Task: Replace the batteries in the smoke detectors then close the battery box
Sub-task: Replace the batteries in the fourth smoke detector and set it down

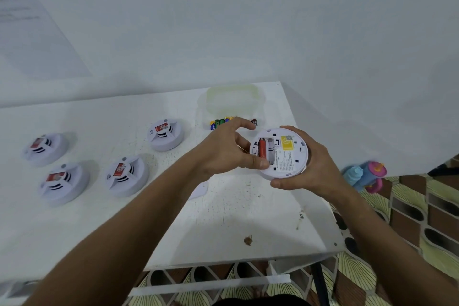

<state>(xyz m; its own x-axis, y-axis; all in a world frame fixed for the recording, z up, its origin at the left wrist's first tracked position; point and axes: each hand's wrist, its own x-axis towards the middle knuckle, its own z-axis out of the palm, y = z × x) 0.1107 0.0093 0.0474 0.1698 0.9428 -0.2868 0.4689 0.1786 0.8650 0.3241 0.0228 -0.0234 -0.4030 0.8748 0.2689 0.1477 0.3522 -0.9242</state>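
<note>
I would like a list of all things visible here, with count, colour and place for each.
held smoke detector: 1, white, back up, between both hands
red battery: 1, in its open compartment
smoke detectors on table: 4, white, left part
battery box: 1, clear, lid open, far table edge
table: 1, white
toy: 1, blue and pink, floor at right
left hand: fingers at the compartment
right hand: holds the detector
</note>
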